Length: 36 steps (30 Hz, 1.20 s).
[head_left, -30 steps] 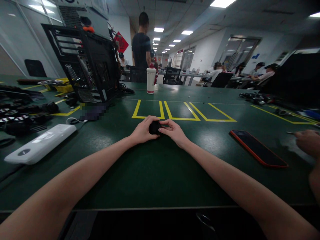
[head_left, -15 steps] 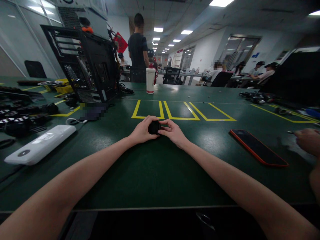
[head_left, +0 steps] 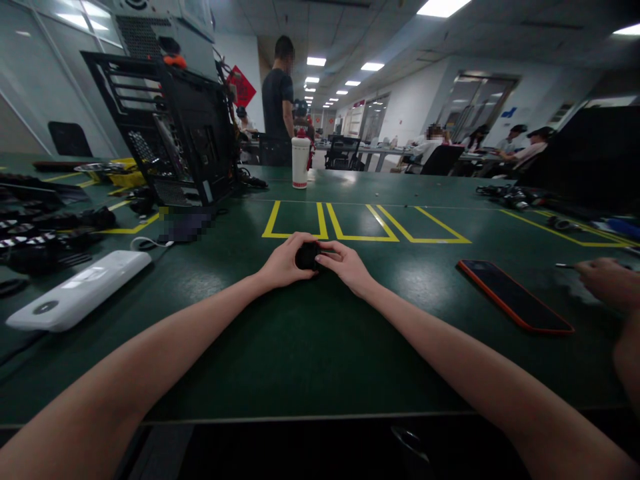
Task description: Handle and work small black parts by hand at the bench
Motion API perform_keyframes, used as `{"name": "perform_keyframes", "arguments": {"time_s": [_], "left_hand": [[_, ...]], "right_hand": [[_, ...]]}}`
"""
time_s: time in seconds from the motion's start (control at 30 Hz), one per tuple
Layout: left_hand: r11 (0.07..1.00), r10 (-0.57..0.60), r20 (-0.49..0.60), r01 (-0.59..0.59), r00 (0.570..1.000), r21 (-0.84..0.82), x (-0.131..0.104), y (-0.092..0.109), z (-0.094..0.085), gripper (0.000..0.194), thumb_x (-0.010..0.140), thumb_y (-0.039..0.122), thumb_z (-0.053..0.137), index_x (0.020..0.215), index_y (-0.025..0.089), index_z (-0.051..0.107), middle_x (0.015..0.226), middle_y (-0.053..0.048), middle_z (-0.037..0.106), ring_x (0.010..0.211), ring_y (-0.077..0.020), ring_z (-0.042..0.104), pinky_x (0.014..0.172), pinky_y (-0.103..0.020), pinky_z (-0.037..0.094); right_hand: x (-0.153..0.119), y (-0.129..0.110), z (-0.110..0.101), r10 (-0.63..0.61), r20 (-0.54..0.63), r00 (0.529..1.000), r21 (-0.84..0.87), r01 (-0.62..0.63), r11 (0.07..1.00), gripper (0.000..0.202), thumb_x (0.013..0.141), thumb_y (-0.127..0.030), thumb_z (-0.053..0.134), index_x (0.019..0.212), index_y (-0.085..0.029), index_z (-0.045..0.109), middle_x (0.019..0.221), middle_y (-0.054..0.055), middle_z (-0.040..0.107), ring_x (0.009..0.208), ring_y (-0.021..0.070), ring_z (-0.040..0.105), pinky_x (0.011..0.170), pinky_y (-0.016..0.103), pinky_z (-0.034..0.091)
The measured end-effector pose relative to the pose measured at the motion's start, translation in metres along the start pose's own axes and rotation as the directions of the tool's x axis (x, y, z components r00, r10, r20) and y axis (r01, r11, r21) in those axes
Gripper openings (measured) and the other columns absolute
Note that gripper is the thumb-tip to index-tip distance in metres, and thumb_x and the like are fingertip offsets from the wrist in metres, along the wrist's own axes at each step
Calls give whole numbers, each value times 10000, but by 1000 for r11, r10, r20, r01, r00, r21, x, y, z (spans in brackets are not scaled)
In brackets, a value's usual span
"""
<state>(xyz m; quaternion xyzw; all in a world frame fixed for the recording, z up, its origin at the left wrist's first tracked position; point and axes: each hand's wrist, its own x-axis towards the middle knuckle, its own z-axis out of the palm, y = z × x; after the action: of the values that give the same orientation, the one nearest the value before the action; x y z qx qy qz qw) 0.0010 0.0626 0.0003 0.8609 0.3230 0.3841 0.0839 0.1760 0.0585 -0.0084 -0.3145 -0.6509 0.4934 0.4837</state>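
Observation:
Between my hands is a small round black object [head_left: 306, 256], its kind too dark to make out, at the middle of the green table [head_left: 310, 347]. My left hand [head_left: 287, 261] curls round its left side, thumb below and fingers above. From the right, my right hand [head_left: 346, 265] pinches its edge with thumb and fingertips. Part of the object is hidden behind the fingers. Beyond my hands, yellow tape outlines [head_left: 363, 238] mark the tabletop.
To the left lie a white power strip-like device [head_left: 83, 290] and a black computer case [head_left: 195, 133]. A white bottle [head_left: 300, 163] stands ahead. On the right are an orange-edged phone [head_left: 515, 297] and another person's hand [head_left: 607, 283] holding a thin tool.
My right fingertips have shifted slightly on the black object's edge; both hands stay in place. The other person's hand at the right has moved a little left.

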Motion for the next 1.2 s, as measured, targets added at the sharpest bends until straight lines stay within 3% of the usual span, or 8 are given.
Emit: {"name": "perform_keyframes", "arguments": {"time_s": [0.33,0.53,0.77,1.0,1.2], "left_hand": [[1000,2,-9,-2,1000,14,-1,-1,1,605,593,233,678,1120,228,381,1112,-50,469,1061,-221,471,893,-381,412],[1000,1,2,-2,1000,22,-1,0,0,589,601,233,672,1114,225,383,1109,-50,469,1041,-212,478,883,-368,419],[1000,3,-14,-2,1000,17,-1,-1,2,584,603,224,665,1115,227,383,1109,-50,471,1052,-214,476,892,-373,412],[1000,-5,-14,5,1000,13,0,-1,1,604,589,242,681,1117,229,389,1111,-49,474,1052,-218,478,897,-382,412],[1000,0,-6,0,1000,9,-1,0,0,590,596,224,672,1114,222,388,1115,-52,475,1054,-214,476,894,-379,415]], "right_hand": [[0,-1,2,-32,-49,998,-3,31,1000,203,655,-201,643,842,-179,565,880,8,583,851,136,585,868,344,443],[2,4,-1,29,-10,1000,-25,-29,999,328,679,-217,625,995,-192,543,1032,46,577,942,159,572,905,375,417],[-2,4,-2,-16,39,999,39,14,999,353,613,-161,678,920,-212,509,1034,11,545,949,154,566,896,357,430],[1,-1,2,-23,-40,999,-3,23,1000,207,660,-206,644,831,-190,529,897,5,564,862,133,576,878,352,438],[2,4,-1,-7,17,1000,-17,7,1000,334,688,-226,620,1009,-207,530,1043,41,572,968,169,561,909,391,414]]}}
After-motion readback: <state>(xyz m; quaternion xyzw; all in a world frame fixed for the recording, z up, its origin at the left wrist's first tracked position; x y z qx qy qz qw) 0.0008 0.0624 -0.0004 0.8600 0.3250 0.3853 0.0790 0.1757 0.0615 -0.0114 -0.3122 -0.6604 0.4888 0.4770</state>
